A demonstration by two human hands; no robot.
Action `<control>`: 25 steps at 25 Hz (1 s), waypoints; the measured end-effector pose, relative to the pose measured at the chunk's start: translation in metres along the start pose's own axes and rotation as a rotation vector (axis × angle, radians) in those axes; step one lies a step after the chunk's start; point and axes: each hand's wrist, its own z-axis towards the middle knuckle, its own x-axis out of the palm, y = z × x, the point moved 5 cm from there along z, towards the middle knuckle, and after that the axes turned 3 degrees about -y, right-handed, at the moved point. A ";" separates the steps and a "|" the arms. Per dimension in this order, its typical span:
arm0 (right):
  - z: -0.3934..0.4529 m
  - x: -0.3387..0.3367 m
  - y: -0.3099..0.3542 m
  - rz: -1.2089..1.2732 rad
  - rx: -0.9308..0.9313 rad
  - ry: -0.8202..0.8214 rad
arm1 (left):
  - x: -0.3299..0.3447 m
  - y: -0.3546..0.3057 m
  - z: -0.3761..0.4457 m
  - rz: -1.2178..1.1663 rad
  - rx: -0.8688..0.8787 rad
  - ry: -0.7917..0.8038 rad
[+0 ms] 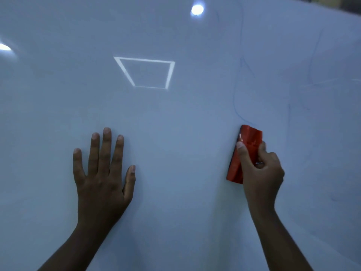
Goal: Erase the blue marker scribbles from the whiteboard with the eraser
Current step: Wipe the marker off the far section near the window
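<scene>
The right hand (260,169) is gripping the red eraser (245,153), thumb along its near side and fingers curled over the back, and it is pressing the eraser flat against the whiteboard (175,118) on the right side of the view. The left hand (101,173) is lying open, fingers straight and spread, palm resting on the board well apart from the eraser.

Judging progress: the wide stretch around and above the left hand is looking free of ink, so that part appears done or was never marked. What is left is sitting to the right. Thin blue scribbles (237,102) are looping up from just above the eraser's top edge, and fainter blue lines (312,61) are running further right toward the board's edge. Those strokes are pale and hard to trace in full, so how much ink remains is a guess; a fair share, it seems.

The board itself is glossy and is throwing back reflections: a square ceiling panel outline (145,73), a round lamp glare (197,9) at the top, another bright spot (4,47) at the left edge. The light is dim and bluish. A sliver of the room is showing in the top right corner, too dark to read.
</scene>
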 end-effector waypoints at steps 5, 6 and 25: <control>-0.072 0.056 0.098 -0.038 -0.396 0.143 | -0.001 -0.002 0.000 0.021 -0.005 -0.020; -0.087 0.066 0.116 -0.041 -0.489 0.182 | -0.001 -0.001 0.000 0.022 -0.002 -0.015; 0.082 0.040 0.079 -0.052 -0.376 -0.050 | -0.032 0.010 0.069 0.036 0.024 -0.111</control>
